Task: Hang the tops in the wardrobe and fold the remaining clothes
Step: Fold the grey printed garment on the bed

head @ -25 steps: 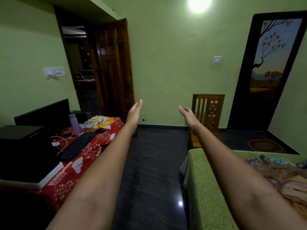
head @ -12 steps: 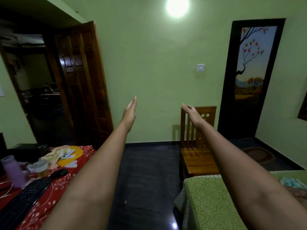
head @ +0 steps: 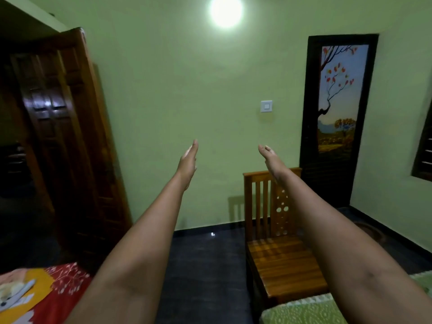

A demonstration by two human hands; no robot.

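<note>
Only cloth-like thing in view: small cream crumpled bit [head: 9, 289] at bottom-left edge, lying on a yellow-orange patch of the red floral cover on the table [head: 63, 288]. Mostly cut off by the frame and blurry, so can't tell if it's a garment or what kind. A pale grey-blue strip [head: 24, 287] lies across it at a slant, touching it.

L hand [head: 188, 160] and R hand [head: 272, 157] both stretched fwd at approx the same height, well apart, fingers straight and together. L hand is edge-on, palm turned inward. R hand shows its back.
</note>
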